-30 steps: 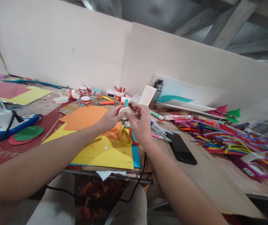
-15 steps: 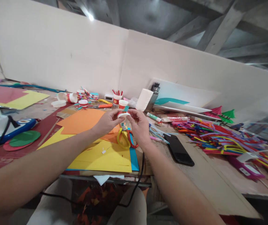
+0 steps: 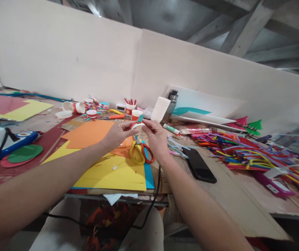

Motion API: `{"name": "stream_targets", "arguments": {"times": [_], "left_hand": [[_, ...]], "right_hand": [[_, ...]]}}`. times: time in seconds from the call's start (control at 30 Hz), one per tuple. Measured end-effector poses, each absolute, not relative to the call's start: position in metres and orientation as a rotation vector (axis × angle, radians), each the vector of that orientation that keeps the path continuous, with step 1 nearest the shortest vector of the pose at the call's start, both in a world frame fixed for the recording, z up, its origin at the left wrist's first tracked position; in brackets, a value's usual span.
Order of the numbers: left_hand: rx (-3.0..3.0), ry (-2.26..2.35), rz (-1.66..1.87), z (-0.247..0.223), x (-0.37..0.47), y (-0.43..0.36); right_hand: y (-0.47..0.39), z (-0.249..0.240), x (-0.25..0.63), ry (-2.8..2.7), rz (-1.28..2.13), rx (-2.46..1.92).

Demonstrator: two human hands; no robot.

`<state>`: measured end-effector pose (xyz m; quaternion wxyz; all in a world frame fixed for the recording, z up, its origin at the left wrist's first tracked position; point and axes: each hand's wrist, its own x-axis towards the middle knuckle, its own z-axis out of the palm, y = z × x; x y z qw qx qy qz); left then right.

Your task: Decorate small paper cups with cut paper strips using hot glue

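The left hand (image 3: 122,131) and the right hand (image 3: 156,136) hold one small cup (image 3: 139,127) between them, thumbs towards the person, raised above the counter (image 3: 264,202). Gripping from both sides probably keeps it steady. A teal strip (image 3: 140,119) shows at its upper edge; how it is fixed, one cannot tell. The scissors (image 3: 140,150) lie just below, handles towards the person, perhaps for easy reach, partly over yellow paper (image 3: 107,176).
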<state>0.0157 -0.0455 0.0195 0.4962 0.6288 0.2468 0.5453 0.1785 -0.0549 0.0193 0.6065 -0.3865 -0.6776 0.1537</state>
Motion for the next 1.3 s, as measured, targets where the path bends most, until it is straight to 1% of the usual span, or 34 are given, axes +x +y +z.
{"name": "stream_targets", "arguments": {"times": [0.4, 0.57, 0.77, 1.1, 1.3], "left_hand": [[1.637, 0.673, 1.392, 0.012, 0.016, -0.04], [1.663, 0.594, 1.361, 0.008, 0.015, -0.037], [1.667, 0.617, 1.314, 0.007, 0.012, -0.035], [1.428, 0.552, 1.231, 0.003, 0.017, -0.033], [1.147, 0.607, 1.099, 0.001, 0.02, -0.032]], "right_hand": [[-0.054, 0.013, 0.173, -1.507, 0.444, -0.946], [-0.059, 0.017, 0.172, -1.518, 0.444, -0.998], [-0.055, 0.016, 0.175, -1.498, 0.513, -0.992], [-0.048, 0.01, 0.174, -1.392, 0.699, -0.966], [-0.039, 0.004, 0.178, -1.354, 0.887, -1.079]]}}
